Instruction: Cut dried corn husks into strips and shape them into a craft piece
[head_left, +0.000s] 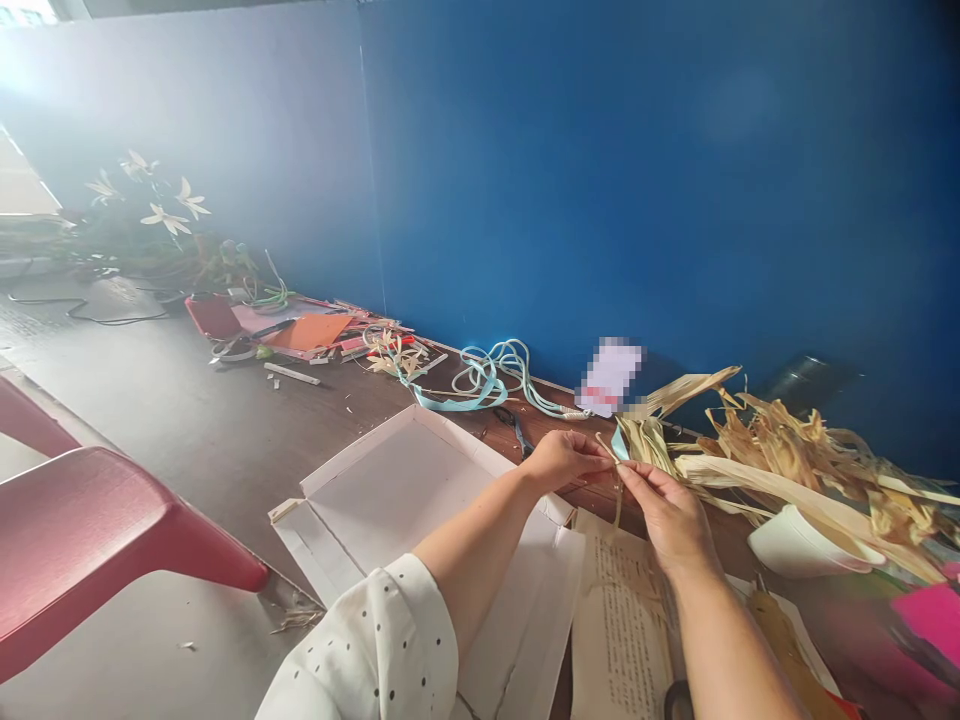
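My left hand (562, 462) and my right hand (673, 515) meet above the table, fingertips nearly touching. Both are closed in a pinch on a thin, straw-coloured strip of dried husk (618, 505); one end pokes up between them and the other hangs down. Just behind the fingers lies a heap of dried corn husks (795, 450), spreading to the right. A printed sheet (619, 630) lies below the hands. The white, shallow cardboard box (405, 470) sits under and left of my left forearm.
Dark-handled scissors (516, 430) lie behind the box. A pale blue lanyard (480, 395) with a blurred card (611, 375) rests by the blue partition (637, 180). A white cup (810, 545) lies tilted at right. Paper scraps (319, 330) and a red chair (112, 540) are left.
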